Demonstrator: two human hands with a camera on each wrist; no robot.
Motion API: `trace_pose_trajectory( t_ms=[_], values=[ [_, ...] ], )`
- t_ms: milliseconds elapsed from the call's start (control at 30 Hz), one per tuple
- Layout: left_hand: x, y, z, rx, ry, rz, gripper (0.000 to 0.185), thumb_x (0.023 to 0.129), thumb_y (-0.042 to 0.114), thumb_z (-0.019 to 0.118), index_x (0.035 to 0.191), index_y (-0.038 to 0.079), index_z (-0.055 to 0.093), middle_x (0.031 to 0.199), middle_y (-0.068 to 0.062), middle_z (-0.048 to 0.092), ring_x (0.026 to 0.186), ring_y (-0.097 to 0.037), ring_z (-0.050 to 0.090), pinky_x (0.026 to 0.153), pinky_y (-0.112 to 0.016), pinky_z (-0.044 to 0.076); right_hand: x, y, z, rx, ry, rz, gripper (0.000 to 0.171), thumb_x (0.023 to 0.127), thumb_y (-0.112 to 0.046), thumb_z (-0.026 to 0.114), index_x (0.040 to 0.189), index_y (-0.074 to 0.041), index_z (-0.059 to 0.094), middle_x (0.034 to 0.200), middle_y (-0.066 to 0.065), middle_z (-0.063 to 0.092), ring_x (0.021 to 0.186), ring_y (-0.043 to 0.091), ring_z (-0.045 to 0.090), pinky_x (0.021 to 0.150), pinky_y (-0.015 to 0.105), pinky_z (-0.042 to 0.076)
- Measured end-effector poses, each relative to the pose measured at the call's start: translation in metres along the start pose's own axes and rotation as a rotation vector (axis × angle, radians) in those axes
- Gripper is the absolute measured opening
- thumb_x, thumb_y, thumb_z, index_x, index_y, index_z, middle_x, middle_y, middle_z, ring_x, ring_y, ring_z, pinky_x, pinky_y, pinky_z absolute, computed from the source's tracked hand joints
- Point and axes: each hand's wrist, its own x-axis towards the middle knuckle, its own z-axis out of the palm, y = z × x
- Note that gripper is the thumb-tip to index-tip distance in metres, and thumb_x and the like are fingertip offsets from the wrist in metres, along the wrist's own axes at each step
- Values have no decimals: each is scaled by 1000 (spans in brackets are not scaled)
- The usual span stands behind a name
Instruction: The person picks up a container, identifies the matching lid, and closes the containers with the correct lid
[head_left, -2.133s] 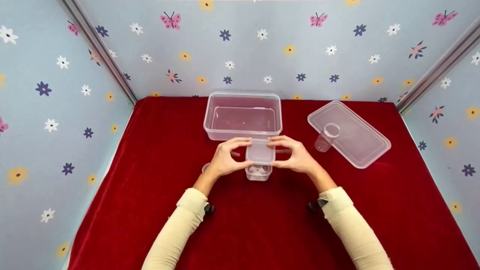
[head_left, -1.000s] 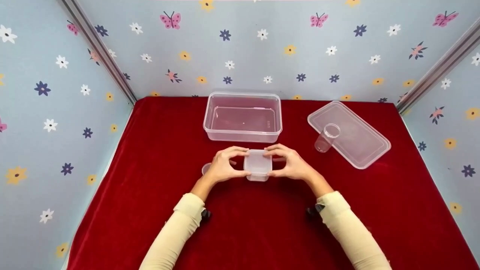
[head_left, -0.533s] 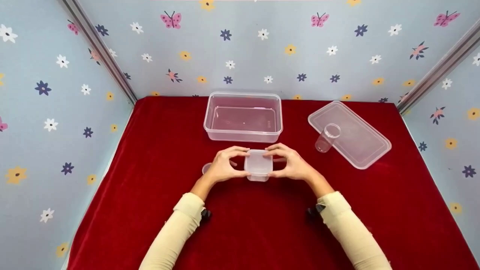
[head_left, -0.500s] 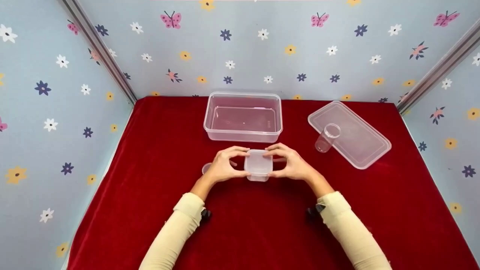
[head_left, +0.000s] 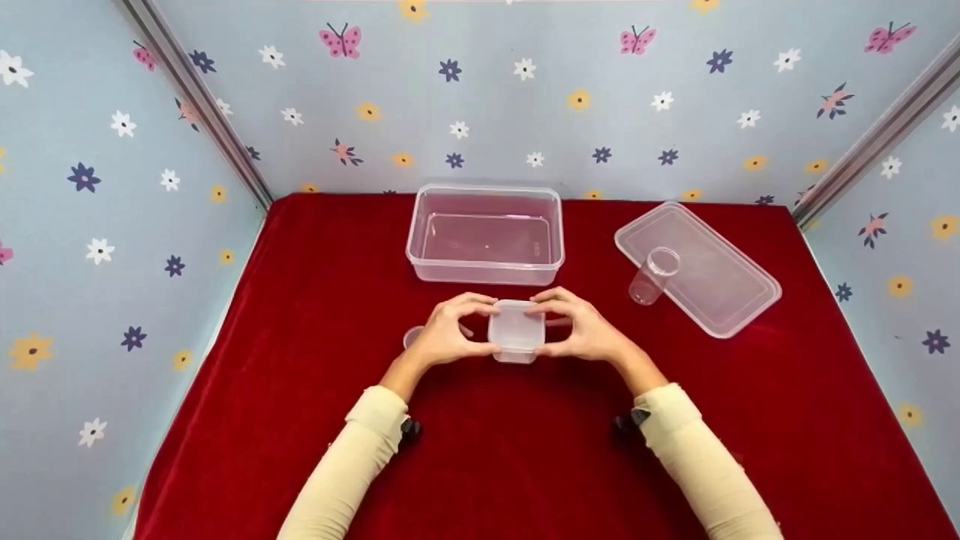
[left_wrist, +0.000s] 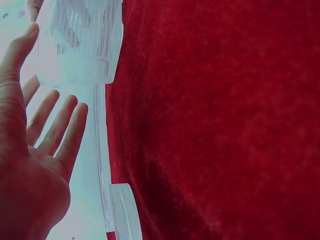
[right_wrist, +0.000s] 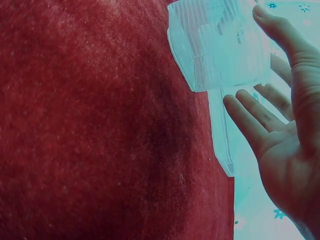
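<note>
A small clear plastic container (head_left: 515, 358) stands on the red cloth in front of the big box, its translucent lid (head_left: 516, 325) lying over the top. My left hand (head_left: 448, 330) pinches the lid's left side, thumb at the near corner and forefinger at the far one. On the opposite side my right hand (head_left: 586, 330) pinches the lid the same way. The other fingers of both hands stay spread beside the container, as the wrist views show. Through the container's wall (left_wrist: 80, 45) some clear ribbed shapes show inside.
Behind the hands stands a large clear open box (head_left: 487, 274). A big flat lid (head_left: 724, 289) lies at the right, with a clear cylindrical jar (head_left: 649, 283) overlapping its left edge. A small round lid (left_wrist: 126, 212) sits left of the left wrist, partly hidden in the head view.
Both hands have lowered the lid toward me, down onto the small container, which showed uncovered about two seconds ago. Over the last second the hands have stayed in place.
</note>
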Motion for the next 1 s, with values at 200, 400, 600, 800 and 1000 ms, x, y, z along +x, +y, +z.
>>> trace_pose_trajectory(
  t_ms=[200,400,600,800,1000],
  values=[
    [0,4,-2,-12,13,-28,55,87,18,97,138,6,79,145,-19,75,125,-42,77,78,-45,73,1,-1,-2,23,26,-3,63,83,-6,100,141,-2,76,152,31,60,142,44,65,112,60,63],
    [6,9,-3,-24,130,-46,46,96,11,88,139,1,75,134,-26,78,116,-44,79,82,-46,71,2,-3,-7,31,124,-4,59,84,-2,97,139,-1,76,143,23,70,138,24,64,116,63,60],
    [10,13,1,-51,170,-105,38,100,10,84,136,0,76,123,-30,81,108,-44,81,104,-64,64,2,-3,-6,33,159,24,51,90,-2,92,138,0,76,140,23,72,134,32,68,113,63,62],
    [11,15,2,-62,213,-212,36,101,10,82,134,-2,76,117,-22,83,103,-35,81,80,-35,69,0,-4,-6,31,218,81,41,97,-2,86,136,1,76,139,27,73,128,48,72,108,59,66],
    [15,19,4,-122,203,-350,34,106,14,76,135,-5,75,113,-26,82,92,-39,81,59,-17,59,4,-7,-5,25,245,173,37,101,-3,81,136,6,73,131,34,76,106,38,80,88,29,68]
  ],
)
